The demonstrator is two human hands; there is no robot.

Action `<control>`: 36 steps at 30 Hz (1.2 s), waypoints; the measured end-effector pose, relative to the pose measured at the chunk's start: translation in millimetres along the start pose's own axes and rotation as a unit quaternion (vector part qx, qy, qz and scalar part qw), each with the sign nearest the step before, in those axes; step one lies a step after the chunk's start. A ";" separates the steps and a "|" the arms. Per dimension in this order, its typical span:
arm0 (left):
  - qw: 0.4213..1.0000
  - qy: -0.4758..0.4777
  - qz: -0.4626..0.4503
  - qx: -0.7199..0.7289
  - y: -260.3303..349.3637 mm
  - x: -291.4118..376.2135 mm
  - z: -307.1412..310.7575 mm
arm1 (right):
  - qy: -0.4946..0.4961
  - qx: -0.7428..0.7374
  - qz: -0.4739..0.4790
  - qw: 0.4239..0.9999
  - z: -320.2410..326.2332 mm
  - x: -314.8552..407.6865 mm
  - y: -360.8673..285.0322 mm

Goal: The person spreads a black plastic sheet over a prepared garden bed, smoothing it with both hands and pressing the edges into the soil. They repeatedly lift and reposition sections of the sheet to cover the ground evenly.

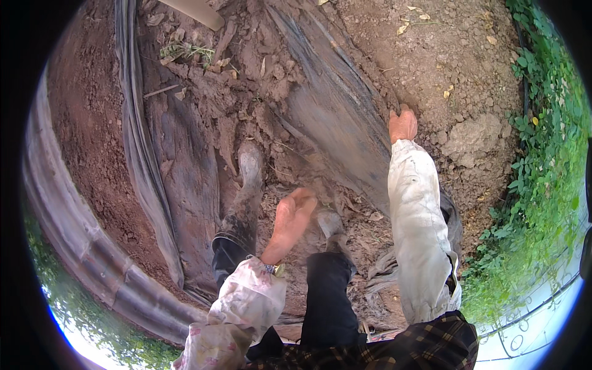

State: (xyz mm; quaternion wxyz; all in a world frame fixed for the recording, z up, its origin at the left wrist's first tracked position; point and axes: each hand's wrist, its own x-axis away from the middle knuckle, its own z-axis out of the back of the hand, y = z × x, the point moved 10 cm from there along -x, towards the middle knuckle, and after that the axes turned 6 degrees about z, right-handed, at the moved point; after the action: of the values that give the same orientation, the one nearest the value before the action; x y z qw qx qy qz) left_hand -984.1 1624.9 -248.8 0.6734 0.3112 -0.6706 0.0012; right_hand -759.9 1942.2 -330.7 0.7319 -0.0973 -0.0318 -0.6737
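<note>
My left hand [293, 212] hangs slightly blurred between my knees, fingers curled; nothing shows in it. Its wrist wears a wristwatch [274, 269] beside a pale floral sleeve cover. Farther out, my right hand [403, 125] reaches down to the soil at the right edge of a dark, mud-smeared ground sheet [337, 111]. Its fingertips are partly hidden, so whether they grip the sheet's edge cannot be told. My muddy boots [251, 162] stand in wet, churned mud [240, 92] between two sheet strips.
A second dark sheet [148, 138] lies bunched along the left. Beyond it curves a corrugated metal border [78, 231]. Leafy green plants [532, 185] line the right side. A pale, pole-like object [199, 14] juts in at the top, near wilted weeds [187, 51].
</note>
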 end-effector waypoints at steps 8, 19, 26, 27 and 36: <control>0.996 -0.033 0.055 0.068 53.3 -0.8 2.3 | -0.044 -0.384 -0.039 0.921 8.5 16.5 -11.9; 0.997 -0.026 0.068 0.037 42.5 -9.2 2.3 | -0.046 -0.376 -0.112 0.919 64.7 16.8 -35.7; 1.000 -0.019 0.016 -0.019 58.6 -25.3 6.1 | -0.130 -0.397 0.153 0.896 51.0 118.4 -108.0; 0.999 -0.019 0.021 -0.033 61.7 -34.5 5.4 | -0.147 -0.373 0.154 0.903 48.1 120.9 -113.1; 0.991 0.013 0.120 0.056 65.7 -204.0 -46.3 | -0.092 -0.332 0.119 0.931 39.3 187.5 -108.0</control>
State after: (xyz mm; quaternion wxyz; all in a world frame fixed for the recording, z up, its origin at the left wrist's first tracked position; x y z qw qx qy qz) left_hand -990.4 1782.1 -401.5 0.6584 0.2653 -0.6935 0.1233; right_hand -846.8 1757.8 -248.2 0.7268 -0.3993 0.1381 -0.5416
